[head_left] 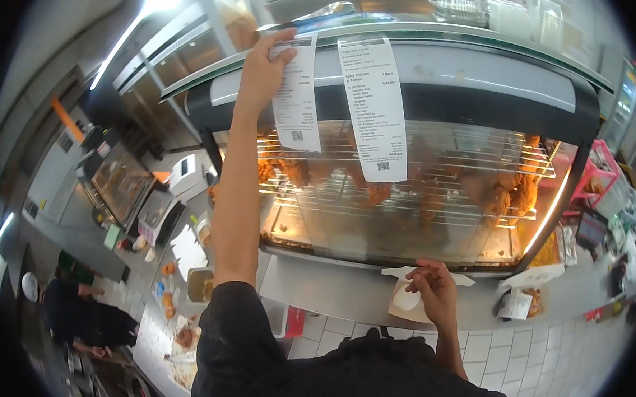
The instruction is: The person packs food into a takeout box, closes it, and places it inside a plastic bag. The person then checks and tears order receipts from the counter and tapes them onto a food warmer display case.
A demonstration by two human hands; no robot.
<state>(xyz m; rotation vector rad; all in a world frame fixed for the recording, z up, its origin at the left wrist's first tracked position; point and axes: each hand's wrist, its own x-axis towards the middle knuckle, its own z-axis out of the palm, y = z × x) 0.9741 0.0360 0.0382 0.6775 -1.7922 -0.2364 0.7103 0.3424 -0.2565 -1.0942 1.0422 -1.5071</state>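
My left hand (264,68) is raised to the top edge of the glass display warmer (406,230), its fingers closed on the upper part of a printed receipt (296,106). Just right of it a second, longer receipt (375,116) hangs down over the warmer's front. Pieces of fried chicken (508,196) lie on wire racks behind the glass. My right hand (432,286) is low, over an open paper box (408,300) with something white inside. Its fingers are curled, and whether they hold anything is hidden.
A co-worker (83,311) in dark clothes stands at the far left. Food and containers lie on the left counter (156,329). At the right are a box with chicken (521,303) and a pink basket (598,173).
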